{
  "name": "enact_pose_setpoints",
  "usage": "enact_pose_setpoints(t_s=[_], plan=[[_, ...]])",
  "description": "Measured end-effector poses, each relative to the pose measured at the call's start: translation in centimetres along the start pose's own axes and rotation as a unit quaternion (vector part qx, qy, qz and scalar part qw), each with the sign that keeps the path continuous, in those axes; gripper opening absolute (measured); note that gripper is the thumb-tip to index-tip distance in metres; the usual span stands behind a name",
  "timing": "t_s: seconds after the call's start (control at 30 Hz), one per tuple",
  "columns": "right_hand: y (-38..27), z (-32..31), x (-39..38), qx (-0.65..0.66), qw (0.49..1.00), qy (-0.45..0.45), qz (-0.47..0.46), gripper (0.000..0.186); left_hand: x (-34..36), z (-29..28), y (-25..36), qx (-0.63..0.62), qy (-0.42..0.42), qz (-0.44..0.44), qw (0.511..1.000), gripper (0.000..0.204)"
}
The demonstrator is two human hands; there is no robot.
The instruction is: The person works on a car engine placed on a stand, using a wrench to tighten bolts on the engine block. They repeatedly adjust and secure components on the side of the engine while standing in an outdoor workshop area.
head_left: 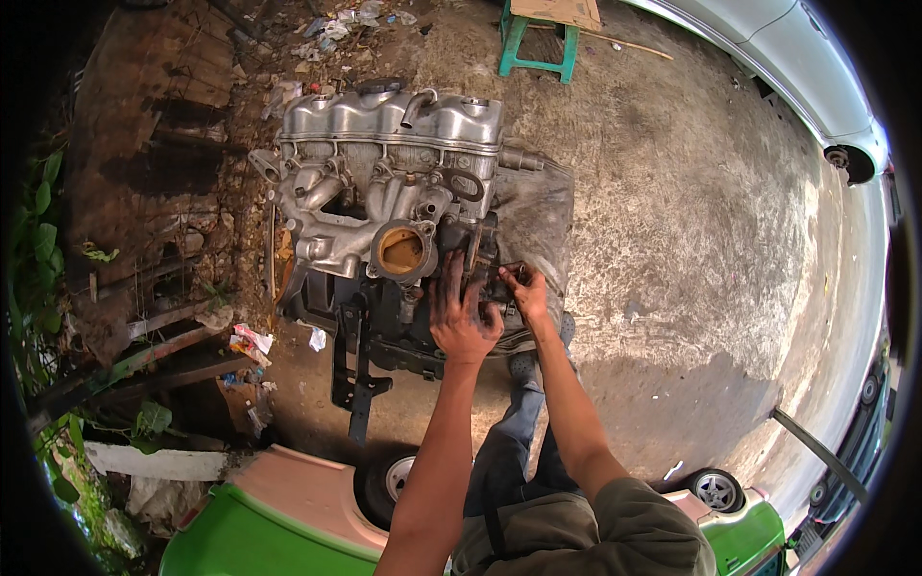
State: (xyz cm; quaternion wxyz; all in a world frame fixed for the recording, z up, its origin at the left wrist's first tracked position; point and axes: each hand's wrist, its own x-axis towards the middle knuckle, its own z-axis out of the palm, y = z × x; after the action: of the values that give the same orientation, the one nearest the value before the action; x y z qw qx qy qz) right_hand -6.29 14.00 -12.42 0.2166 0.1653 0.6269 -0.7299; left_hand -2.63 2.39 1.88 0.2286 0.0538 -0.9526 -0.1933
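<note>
A metal car engine (389, 125) stands in front of me, with a silvery valve cover on top and an intake manifold (331, 235) on its near side. The manifold's round flange (401, 250) shows a brownish inside. My left hand (466, 322), smeared with black grease, lies with fingers spread on the dark part just right of that flange. Thumb and fingertips of my right hand (526, 291) are pinched together at the right edge of the same dark part. What they hold, if anything, is too small and dark to make out.
A dark metal bracket (353, 370) juts from the engine's near left side. Beyond it, a green stool (540, 43) stands on the concrete. A green and pink car (279, 518) is close behind, a silver one (807, 62) at far right. Litter and planks lie left.
</note>
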Motion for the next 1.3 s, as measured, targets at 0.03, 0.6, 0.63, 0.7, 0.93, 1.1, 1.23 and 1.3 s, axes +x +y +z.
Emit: enact_pose_setpoints(t_s=[0.03,0.6,0.63,0.7,0.93,1.1,1.23,1.3], plan=[[0.2,0.0,0.1,0.012,1.000,-0.005,-0.013,0.017,0.0,0.0,0.0,0.004,-0.001,0.000,1.000,0.026],[-0.2,0.4,0.5,0.002,1.000,-0.023,-0.009,0.024,0.0,0.0,-0.1,-0.001,-0.007,-0.006,1.000,0.026],[0.0,0.5,0.4,0.000,0.999,-0.026,-0.031,0.024,0.0,0.0,-0.1,-0.001,-0.006,-0.005,1.000,0.027],[0.5,0.4,0.4,-0.013,0.998,-0.026,-0.054,0.023,0.0,0.0,-0.1,-0.005,-0.008,-0.007,1.000,0.027],[1.1,-0.9,1.8,-0.100,0.988,-0.110,-0.037,0.021,-0.1,0.1,-0.2,-0.007,-0.003,-0.008,1.000,0.026],[-0.1,-0.6,1.5,-0.150,0.982,-0.060,-0.102,0.020,-0.1,0.1,-0.2,-0.006,-0.003,-0.007,1.000,0.025],[-1.7,-0.2,1.4,-0.213,0.972,-0.077,-0.067,0.026,-0.1,0.0,-0.1,0.004,-0.004,-0.003,1.000,0.024],[-2.2,-0.3,1.7,-0.285,0.954,-0.071,-0.054,0.035,0.0,0.0,-0.1,-0.005,0.006,0.002,1.000,0.024]])
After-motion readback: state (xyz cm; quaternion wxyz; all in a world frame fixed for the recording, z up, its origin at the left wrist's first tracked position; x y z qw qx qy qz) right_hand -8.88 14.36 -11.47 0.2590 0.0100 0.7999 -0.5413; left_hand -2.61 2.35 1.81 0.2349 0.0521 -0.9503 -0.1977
